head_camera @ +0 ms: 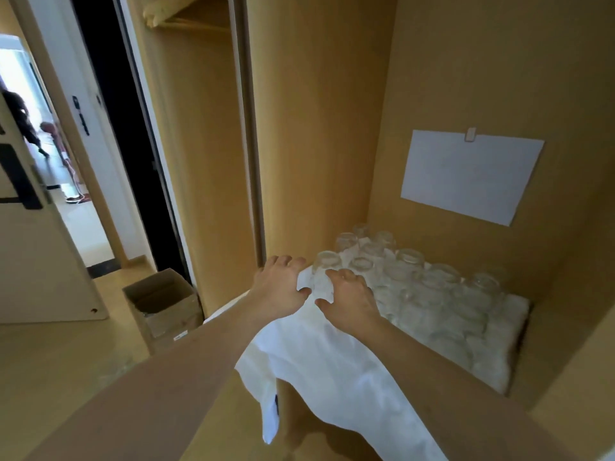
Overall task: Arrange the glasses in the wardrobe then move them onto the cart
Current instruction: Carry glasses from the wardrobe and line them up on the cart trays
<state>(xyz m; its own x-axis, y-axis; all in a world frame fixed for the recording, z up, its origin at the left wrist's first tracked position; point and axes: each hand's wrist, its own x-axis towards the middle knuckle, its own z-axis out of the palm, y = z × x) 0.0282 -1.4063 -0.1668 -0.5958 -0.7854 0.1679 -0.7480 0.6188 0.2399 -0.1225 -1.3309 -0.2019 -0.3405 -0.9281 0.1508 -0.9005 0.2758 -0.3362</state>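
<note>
Several clear glasses (429, 291) stand close together on a white cloth (332, 361) spread over a shelf inside the wooden wardrobe (319, 128). One glass (325, 265) stands at the front left corner of the group. My right hand (349, 301) curls its fingers and thumb round this glass from the right. My left hand (281, 287) lies on the cloth just left of it, fingers bent, thumb reaching toward the glass's base. Whether the left hand holds anything is unclear. No cart is in view.
A white sheet of paper (466, 176) is clipped to the wardrobe's back wall. An open cardboard box (166, 304) sits on the floor at the left, below the shelf. Farther left a white door (40, 254) stands open onto a bright hallway. The cloth hangs over the shelf's front edge.
</note>
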